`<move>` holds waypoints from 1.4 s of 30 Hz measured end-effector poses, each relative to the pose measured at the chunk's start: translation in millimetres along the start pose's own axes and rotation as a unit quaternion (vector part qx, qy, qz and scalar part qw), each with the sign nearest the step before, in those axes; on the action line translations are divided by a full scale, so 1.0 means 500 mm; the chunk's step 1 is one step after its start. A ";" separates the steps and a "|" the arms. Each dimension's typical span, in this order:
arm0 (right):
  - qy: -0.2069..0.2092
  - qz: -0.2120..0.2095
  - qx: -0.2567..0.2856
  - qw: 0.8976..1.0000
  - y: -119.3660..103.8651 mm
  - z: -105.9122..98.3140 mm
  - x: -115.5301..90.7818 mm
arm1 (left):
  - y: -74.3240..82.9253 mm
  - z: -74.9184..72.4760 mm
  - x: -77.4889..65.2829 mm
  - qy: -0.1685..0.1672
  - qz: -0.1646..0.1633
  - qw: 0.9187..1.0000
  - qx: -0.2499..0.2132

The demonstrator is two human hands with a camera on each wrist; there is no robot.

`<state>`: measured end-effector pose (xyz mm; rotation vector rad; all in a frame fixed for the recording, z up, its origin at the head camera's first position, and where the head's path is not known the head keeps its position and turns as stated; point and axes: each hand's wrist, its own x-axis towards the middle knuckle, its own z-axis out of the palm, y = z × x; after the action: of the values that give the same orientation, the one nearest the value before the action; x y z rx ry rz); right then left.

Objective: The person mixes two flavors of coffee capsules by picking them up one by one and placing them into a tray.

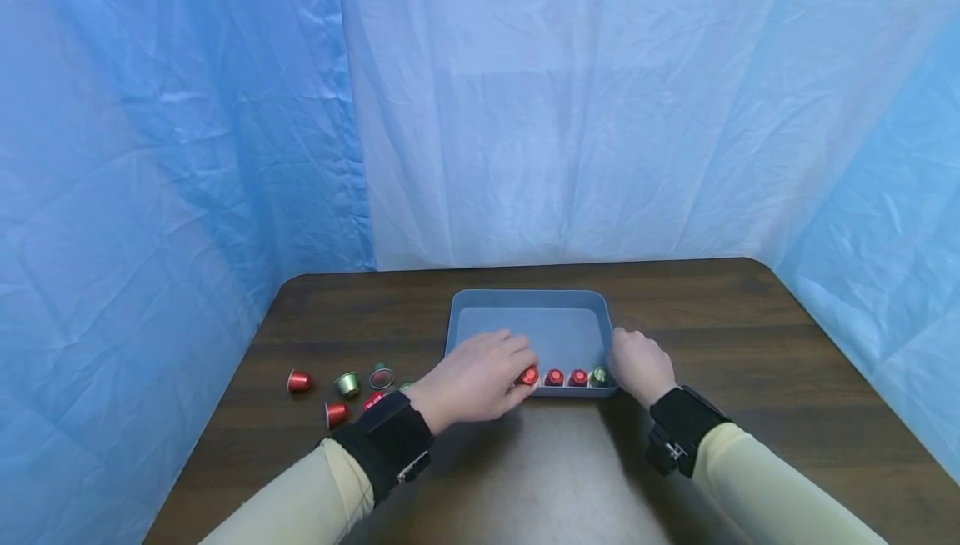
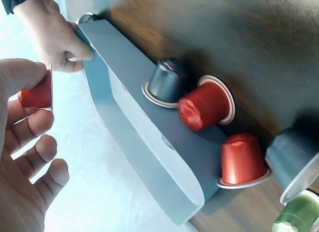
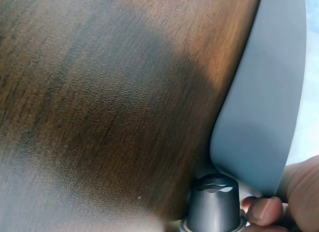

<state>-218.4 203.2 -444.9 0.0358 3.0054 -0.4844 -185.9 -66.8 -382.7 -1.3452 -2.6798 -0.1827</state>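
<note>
Left hand: pinches a red capsule between thumb and forefinger, the other fingers apart, by the near wall of the tray.
Right hand: clamped on the tray's right end, fingers curled.
Row in the tray: two other red capsules and a green capsule along the near wall, right of the pinched one; the green sits nearest the tray's right end.
Dark capsule: outside the tray's right end, just beside the right hand.
Loose capsules: left of the tray on the desk, red and green, some partly hidden by the left wrist.
Curtain: light blue, behind the tray and to both sides.
</note>
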 end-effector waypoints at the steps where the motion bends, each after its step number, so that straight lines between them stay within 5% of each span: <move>1: 0.000 0.001 0.000 1.000 0.000 0.001 0.000 | -0.004 0.001 0.000 -0.002 -0.005 1.000 -0.001; 15: -0.004 -0.004 -0.001 1.000 -0.001 -0.004 0.000 | -0.050 0.011 0.000 -0.054 -0.077 0.995 -0.017; 42: 0.003 -0.008 0.003 1.000 -0.006 -0.003 -0.005 | -0.109 0.009 -0.024 -0.104 -0.097 0.988 0.057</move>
<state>-216.1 201.0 -442.5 0.0140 3.0117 -0.4962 -222.6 -107.8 -391.9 -1.1271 -2.9422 0.0981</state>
